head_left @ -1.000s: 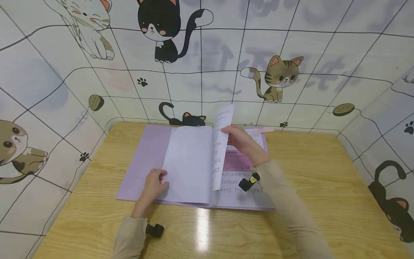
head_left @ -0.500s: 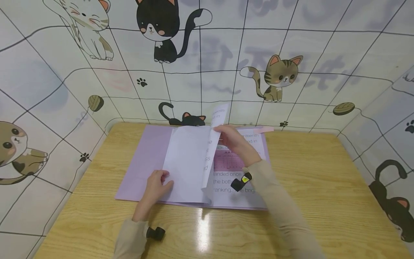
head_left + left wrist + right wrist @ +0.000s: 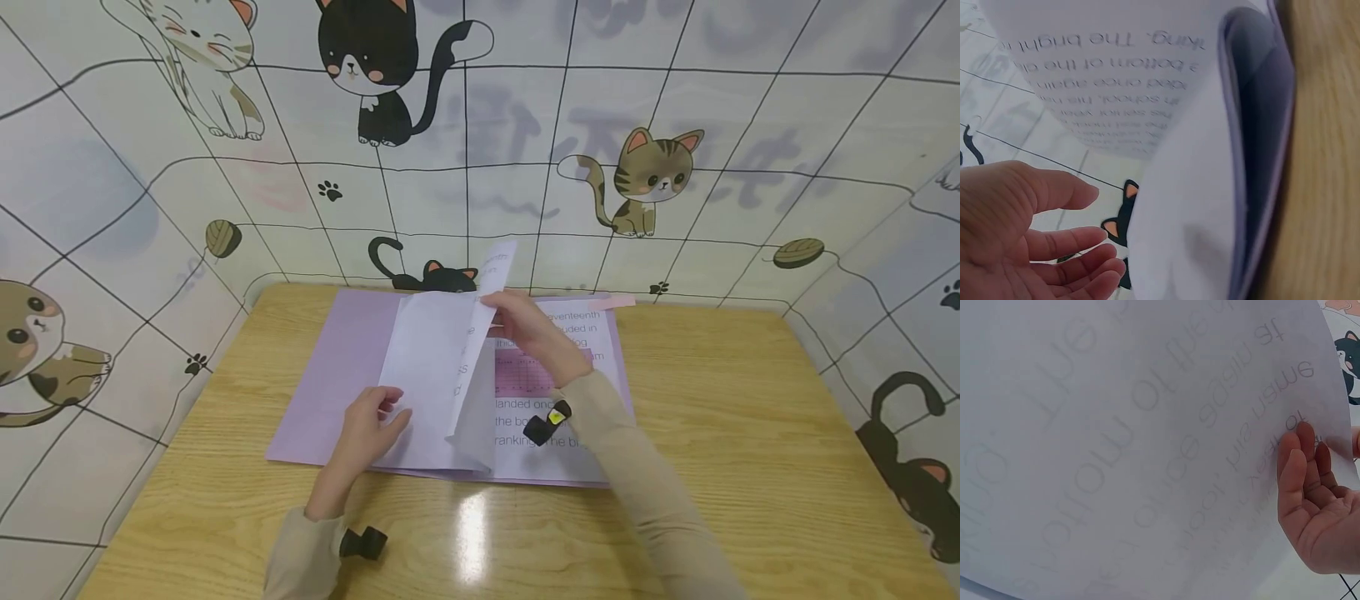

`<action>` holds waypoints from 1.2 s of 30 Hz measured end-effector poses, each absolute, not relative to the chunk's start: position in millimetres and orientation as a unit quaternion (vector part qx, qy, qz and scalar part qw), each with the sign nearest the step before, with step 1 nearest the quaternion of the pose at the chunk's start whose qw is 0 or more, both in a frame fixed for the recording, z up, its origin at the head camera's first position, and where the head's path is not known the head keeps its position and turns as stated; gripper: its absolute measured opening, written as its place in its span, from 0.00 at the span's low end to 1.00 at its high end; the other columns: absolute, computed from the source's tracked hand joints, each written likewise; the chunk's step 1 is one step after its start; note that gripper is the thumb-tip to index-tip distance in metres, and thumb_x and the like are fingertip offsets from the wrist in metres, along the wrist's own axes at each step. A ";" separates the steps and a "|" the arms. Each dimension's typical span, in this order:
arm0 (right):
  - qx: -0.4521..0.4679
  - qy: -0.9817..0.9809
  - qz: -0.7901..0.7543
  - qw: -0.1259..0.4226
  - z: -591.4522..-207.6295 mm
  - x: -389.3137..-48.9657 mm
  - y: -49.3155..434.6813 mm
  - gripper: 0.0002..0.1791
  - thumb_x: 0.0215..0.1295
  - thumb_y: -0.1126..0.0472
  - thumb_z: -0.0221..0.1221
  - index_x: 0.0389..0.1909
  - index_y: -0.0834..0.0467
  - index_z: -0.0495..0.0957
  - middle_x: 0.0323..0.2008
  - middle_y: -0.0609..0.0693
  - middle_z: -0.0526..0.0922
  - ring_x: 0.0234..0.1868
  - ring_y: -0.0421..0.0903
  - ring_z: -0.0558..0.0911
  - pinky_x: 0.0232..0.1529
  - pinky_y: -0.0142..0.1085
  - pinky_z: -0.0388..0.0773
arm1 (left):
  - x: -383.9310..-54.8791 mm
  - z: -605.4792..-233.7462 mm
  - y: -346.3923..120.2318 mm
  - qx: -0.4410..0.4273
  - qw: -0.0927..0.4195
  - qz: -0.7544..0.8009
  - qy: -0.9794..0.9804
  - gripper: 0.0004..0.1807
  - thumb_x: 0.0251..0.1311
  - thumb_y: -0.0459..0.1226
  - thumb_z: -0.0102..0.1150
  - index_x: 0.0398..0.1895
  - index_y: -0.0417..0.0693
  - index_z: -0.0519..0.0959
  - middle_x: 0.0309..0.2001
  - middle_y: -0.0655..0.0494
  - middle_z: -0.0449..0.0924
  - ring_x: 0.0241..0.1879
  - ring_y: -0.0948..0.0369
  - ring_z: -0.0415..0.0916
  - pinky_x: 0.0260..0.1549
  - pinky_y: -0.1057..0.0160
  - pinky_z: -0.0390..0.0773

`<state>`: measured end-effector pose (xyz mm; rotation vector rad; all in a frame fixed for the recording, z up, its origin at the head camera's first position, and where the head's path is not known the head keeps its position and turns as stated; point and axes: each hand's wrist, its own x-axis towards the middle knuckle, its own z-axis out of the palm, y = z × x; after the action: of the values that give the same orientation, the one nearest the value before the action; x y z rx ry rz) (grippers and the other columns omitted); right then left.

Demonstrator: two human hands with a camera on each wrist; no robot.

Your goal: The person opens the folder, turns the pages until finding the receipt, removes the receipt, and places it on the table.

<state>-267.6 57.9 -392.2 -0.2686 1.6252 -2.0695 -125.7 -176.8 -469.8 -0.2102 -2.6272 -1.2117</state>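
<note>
A lifted white page point(image 3: 468, 362) with large print stands curled over the middle of an open book with a purple cover point(image 3: 330, 367). My right hand point(image 3: 528, 333) pinches this page near its upper edge, thumb on one side. In the right wrist view, the fingers of the right hand point(image 3: 1319, 506) lie against the sheet's back point(image 3: 1116, 456), where print shows through. My left hand point(image 3: 369, 429) is at the lower left of the blank left page point(image 3: 423, 358), fingers loosely bent and holding nothing. The left wrist view has the left hand point(image 3: 1041, 240) beside the curving sheet point(image 3: 1104, 69).
On the right page point(image 3: 551, 467) is printed text and a pink patch point(image 3: 525, 375); a pale pink tab point(image 3: 621, 302) sticks out at its top right. The wooden table point(image 3: 720, 400) meets walls point(image 3: 510, 200) covered with cat drawings. Each wrist wears a small black camera point(image 3: 363, 543).
My right hand has carried the lifted page leftward across the book's middle, uncovering more of the right page. The left hand has shifted slightly to the right.
</note>
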 end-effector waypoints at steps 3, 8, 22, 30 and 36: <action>-0.092 0.596 -0.759 0.246 -392.7 -267.4 54.4 0.11 0.65 0.65 0.48 0.46 0.61 0.72 0.31 0.47 0.84 0.33 0.43 0.81 0.36 0.35 0.76 | -123.6 -457.8 -172.2 -0.080 0.129 -0.424 -0.893 0.14 0.49 0.27 0.64 0.39 0.29 0.76 0.36 0.38 0.77 0.35 0.49 0.75 0.35 0.52 0.78; -0.086 0.600 -0.756 0.247 -392.6 -265.9 47.5 0.12 0.65 0.65 0.48 0.47 0.65 0.71 0.29 0.46 0.83 0.30 0.42 0.81 0.33 0.33 0.74 | -120.5 -437.4 -164.9 -0.093 0.161 -0.434 -0.882 0.12 0.50 0.26 0.64 0.38 0.30 0.77 0.35 0.39 0.78 0.34 0.49 0.76 0.34 0.52 0.79; -0.057 0.614 -0.748 0.245 -400.5 -267.1 24.6 0.10 0.64 0.66 0.50 0.45 0.63 0.71 0.28 0.48 0.81 0.28 0.42 0.78 0.31 0.31 0.73 | -108.3 -390.1 -137.4 -0.077 0.196 -0.486 -0.848 0.16 0.48 0.31 0.67 0.40 0.33 0.77 0.36 0.46 0.79 0.33 0.52 0.78 0.34 0.58 0.80; -0.045 0.617 -0.747 0.242 -403.5 -265.5 13.5 0.12 0.62 0.67 0.50 0.46 0.66 0.70 0.26 0.48 0.81 0.27 0.41 0.79 0.28 0.31 0.73 | -106.7 -386.3 -130.4 -0.091 0.207 -0.453 -0.863 0.21 0.38 0.25 0.69 0.40 0.29 0.75 0.35 0.41 0.76 0.32 0.52 0.76 0.32 0.57 0.80; -0.044 0.618 -0.746 0.242 -404.5 -264.3 11.4 0.14 0.62 0.67 0.50 0.47 0.68 0.70 0.26 0.49 0.81 0.27 0.41 0.79 0.27 0.30 0.74 | -107.6 -387.4 -131.1 -0.079 0.198 -0.440 -0.872 0.20 0.38 0.19 0.61 0.40 0.29 0.74 0.36 0.42 0.75 0.30 0.52 0.75 0.28 0.60 0.79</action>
<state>-264.3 11.4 -404.5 -0.1216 1.6902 -2.0406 -107.6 -131.1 -387.4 -0.2213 -2.4419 -1.2311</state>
